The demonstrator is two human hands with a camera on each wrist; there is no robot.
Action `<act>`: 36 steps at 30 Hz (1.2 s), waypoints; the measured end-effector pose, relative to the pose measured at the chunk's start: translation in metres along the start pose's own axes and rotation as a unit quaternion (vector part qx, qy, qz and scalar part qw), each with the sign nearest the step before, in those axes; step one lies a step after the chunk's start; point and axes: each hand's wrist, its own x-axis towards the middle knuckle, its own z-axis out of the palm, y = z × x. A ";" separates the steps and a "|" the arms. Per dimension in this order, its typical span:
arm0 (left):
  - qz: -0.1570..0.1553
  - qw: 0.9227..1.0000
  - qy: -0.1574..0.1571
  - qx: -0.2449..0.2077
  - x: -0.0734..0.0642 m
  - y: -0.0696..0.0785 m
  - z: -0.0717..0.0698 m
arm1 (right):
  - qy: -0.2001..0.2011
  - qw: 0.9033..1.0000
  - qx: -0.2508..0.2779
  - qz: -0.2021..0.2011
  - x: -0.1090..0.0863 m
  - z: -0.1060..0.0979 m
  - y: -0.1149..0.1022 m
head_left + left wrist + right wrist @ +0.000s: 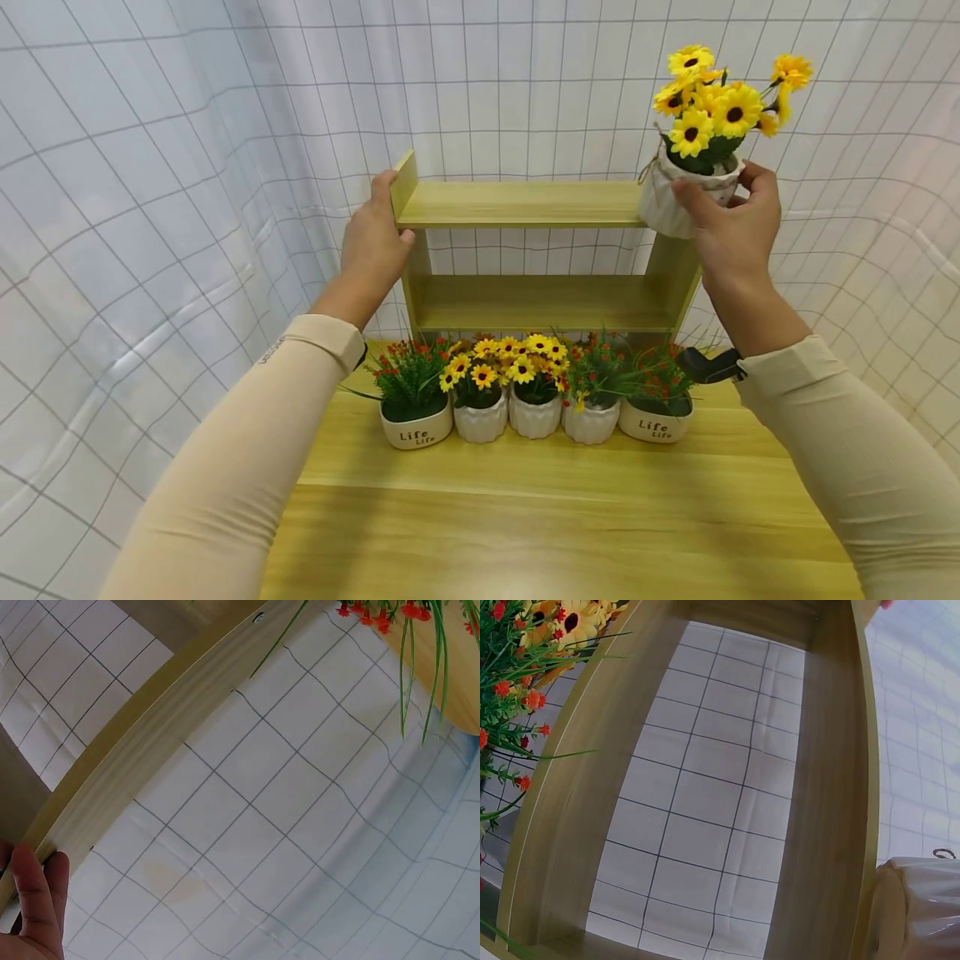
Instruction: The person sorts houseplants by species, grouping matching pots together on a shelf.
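Observation:
My left hand (375,242) grips the raised left end board (405,183) of a two-tier wooden shelf (525,204); its fingers (34,900) show at the board's edge in the left wrist view. At the shelf's right end, my right hand (738,229) holds a white ribbed pot (667,200) of yellow artificial sunflowers (705,117), thumb on the front, fingers partly hidden behind. The pot overlaps the top board's front edge. In the right wrist view the pot's underside (889,915) is close to that board; whether they touch I cannot tell.
Before the shelf, several potted plants stand in a row on the wooden table (555,525): oval "Life" pots (416,431) (656,427) with red flowers at both ends, white ribbed pots (535,418) between. A white grid-patterned curtain (525,92) surrounds the table.

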 end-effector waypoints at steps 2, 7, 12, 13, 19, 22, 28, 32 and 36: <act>0.005 1.000 0.012 -0.002 -0.001 -0.001 0.002 | -0.004 1.000 -0.015 -0.001 0.001 0.002 0.001; 0.008 0.999 0.031 -0.003 -0.003 -0.001 0.005 | -0.017 0.998 -0.052 0.011 0.004 0.007 0.000; -0.004 0.999 0.036 0.000 -0.004 -0.001 0.007 | -0.022 0.996 -0.084 0.030 0.006 0.012 -0.002; -0.005 0.999 0.036 0.000 -0.004 -0.001 0.008 | -0.022 0.995 -0.087 0.031 0.006 0.013 -0.002; -0.009 0.999 0.039 0.014 -0.003 -0.001 0.009 | -0.009 0.993 -0.116 0.034 0.011 0.017 -0.001; -0.014 0.999 0.043 0.029 -0.002 -0.001 0.010 | -0.004 0.991 -0.132 0.038 0.014 0.020 0.000; -0.018 0.998 0.041 0.040 0.000 -0.002 0.011 | 0.001 0.988 -0.150 0.044 0.020 0.026 0.000; -0.016 0.998 0.043 0.040 0.001 -0.003 0.012 | 0.006 0.986 -0.157 0.047 0.021 0.030 0.001; -0.011 0.998 0.046 0.043 0.001 -0.003 0.013 | 0.014 0.984 -0.172 0.045 0.022 0.034 0.003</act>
